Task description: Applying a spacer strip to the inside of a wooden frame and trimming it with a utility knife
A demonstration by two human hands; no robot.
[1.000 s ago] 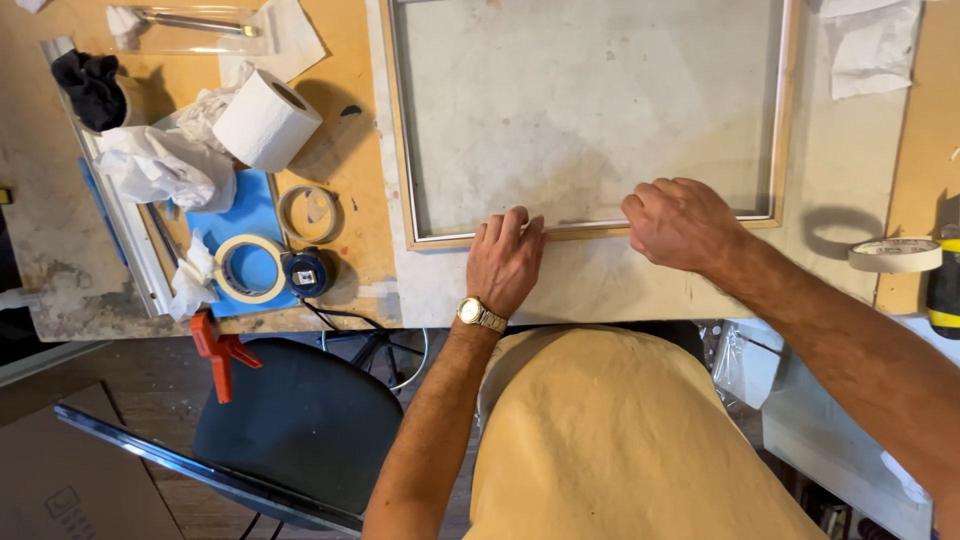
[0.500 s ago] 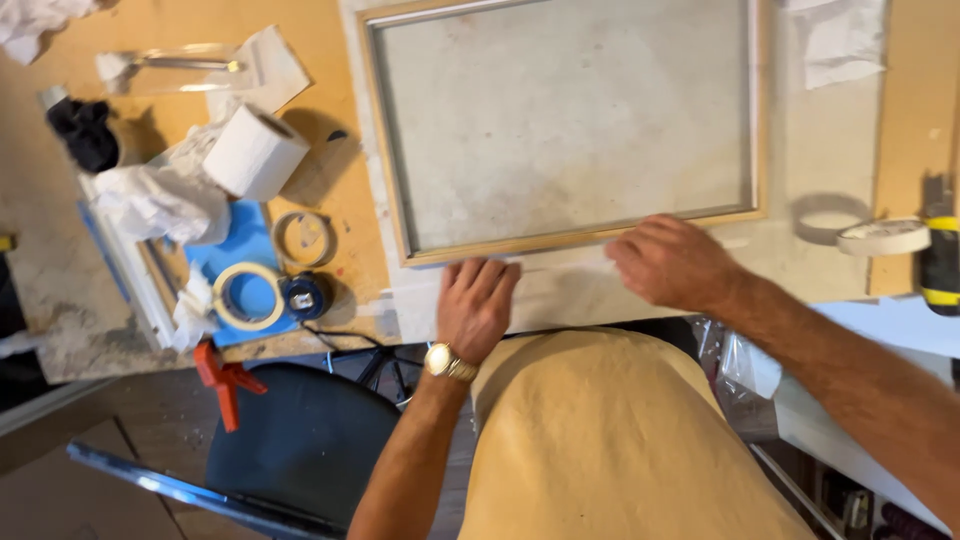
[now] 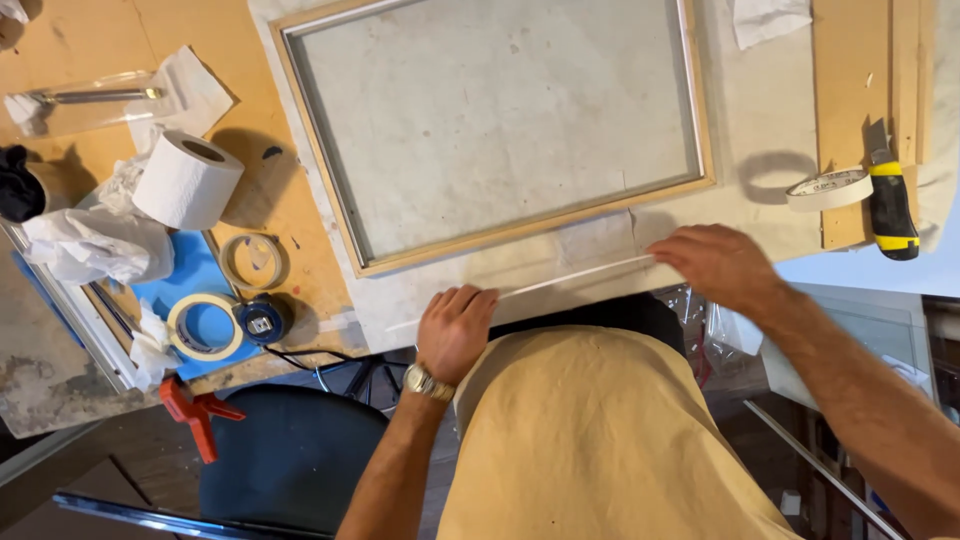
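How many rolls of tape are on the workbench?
3: a cream tape roll on the blue pad, a thin roll just above it, and a white roll beside the yellow knife. Others may be hidden.

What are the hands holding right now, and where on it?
A thin white strip, one end in the left hand, the other in the right hand.

The frame (image 3: 530, 228) is pale raw wood, matt. The strip (image 3: 575, 276) between both hands looks thin, white and smooth. The worktable (image 3: 290, 215) is bare, stained board.
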